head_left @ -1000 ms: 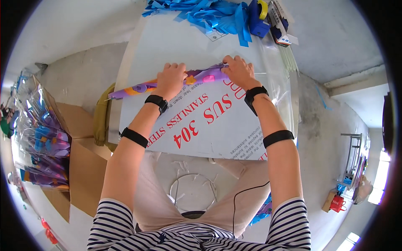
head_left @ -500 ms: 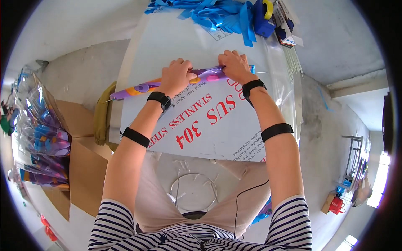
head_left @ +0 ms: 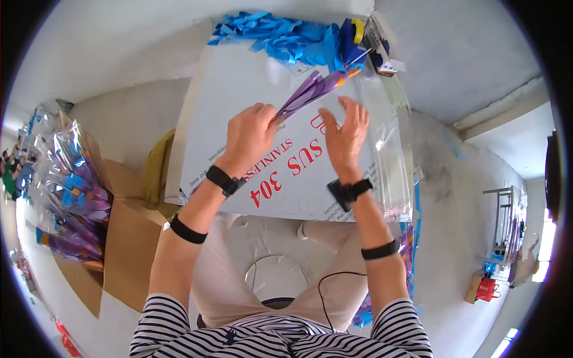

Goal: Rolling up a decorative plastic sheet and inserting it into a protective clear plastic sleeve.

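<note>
My left hand (head_left: 249, 134) is closed around a rolled purple sheet (head_left: 307, 94) with orange patches. The roll slants up and to the right, its far end loosely flared near the blue strips; a thin rod shows by that end. My fist hides part of it. My right hand (head_left: 347, 130) is raised to the right of the roll, apart from it, fingers spread and slightly blurred, with nothing in them. Below both hands lies a white table sheet (head_left: 239, 83) with red and black print.
Blue strips (head_left: 286, 39) are heaped at the table's far edge, beside a blue tape dispenser (head_left: 351, 42) and a small carton (head_left: 382, 48). Clear plastic sleeves (head_left: 391, 155) lie along the right edge. At left, a cardboard box (head_left: 131, 238) holds wrapped purple rolls (head_left: 77, 203) near olive cloth (head_left: 157, 173).
The roll has swung from lying nearly crosswise to pointing up and right. My right hand has let go of it and opened; my left hand still holds it.
</note>
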The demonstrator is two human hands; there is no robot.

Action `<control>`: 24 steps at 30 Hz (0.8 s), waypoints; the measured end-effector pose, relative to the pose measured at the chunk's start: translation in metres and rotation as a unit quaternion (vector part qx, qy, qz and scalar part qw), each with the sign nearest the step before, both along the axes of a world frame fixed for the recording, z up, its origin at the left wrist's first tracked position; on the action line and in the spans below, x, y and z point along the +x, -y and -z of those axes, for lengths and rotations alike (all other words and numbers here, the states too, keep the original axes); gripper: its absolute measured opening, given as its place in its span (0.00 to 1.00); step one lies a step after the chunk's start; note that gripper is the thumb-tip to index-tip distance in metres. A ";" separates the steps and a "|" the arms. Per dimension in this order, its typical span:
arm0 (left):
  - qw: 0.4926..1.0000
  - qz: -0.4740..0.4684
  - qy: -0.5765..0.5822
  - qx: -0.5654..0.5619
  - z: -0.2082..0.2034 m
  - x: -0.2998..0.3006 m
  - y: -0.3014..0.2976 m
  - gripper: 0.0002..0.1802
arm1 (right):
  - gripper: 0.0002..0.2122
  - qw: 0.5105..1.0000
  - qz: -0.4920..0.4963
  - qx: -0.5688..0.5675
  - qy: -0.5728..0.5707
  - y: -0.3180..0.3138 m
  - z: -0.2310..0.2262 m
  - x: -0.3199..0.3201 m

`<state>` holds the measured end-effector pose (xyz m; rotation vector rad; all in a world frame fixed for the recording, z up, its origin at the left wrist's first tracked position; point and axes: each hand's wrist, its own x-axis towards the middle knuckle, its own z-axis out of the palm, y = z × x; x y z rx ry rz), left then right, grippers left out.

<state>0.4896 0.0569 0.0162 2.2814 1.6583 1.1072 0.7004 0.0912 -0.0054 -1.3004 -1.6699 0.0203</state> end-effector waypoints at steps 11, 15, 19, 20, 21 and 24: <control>0.980 -0.063 0.001 0.191 -0.100 0.081 0.104 0.09 | 0.18 0.769 -0.315 -0.261 -0.492 0.102 -0.128 -0.032; 0.972 0.106 0.199 0.064 -0.138 0.073 0.160 0.15 | 0.16 0.700 -0.396 -0.325 -0.498 0.120 -0.157 -0.001; 0.913 0.091 0.396 0.034 -0.154 0.041 0.172 0.26 | 0.17 0.621 -0.519 -0.429 -0.400 0.158 -0.200 0.025; 0.862 0.144 0.486 -0.001 -0.155 0.044 0.171 0.32 | 0.18 0.603 -0.535 -0.455 -0.378 0.167 -0.202 0.029; 0.816 0.204 0.532 -0.096 -0.174 0.047 0.182 0.33 | 0.18 0.573 -0.550 -0.477 -0.378 0.176 -0.200 0.032; 0.739 0.247 0.596 -0.194 -0.193 0.057 0.200 0.33 | 0.19 0.510 -0.563 -0.544 -0.356 0.200 -0.192 0.026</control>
